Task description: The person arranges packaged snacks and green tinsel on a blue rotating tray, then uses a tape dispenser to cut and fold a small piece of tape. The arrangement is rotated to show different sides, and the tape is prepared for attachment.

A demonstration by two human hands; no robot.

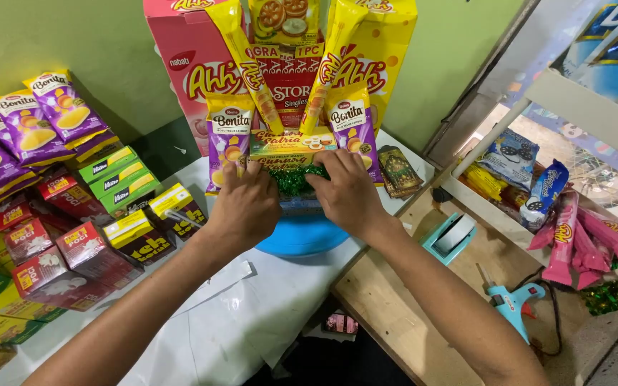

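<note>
Green tinsel point(293, 179) sits at the base of the snack tower, above the blue round base point(302, 234). Left of it, stacked snack boxes point(73, 243) on the white tabletop point(252, 322). Left hand point(246, 206) and right hand point(347, 191) press fingers onto the tinsel, seemingly pinching it. Fixing-the-trim step; steady pressure needed. Right: white shelf point(488, 214) holds wafer packs point(581, 239), glue gun point(513, 304) below.

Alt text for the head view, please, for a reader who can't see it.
Both hands, left hand and right hand, press green tinsel at the base of a standing snack-pack arrangement on a blue round base. Boxed snacks lie left; a blue glue gun lies right.
</note>
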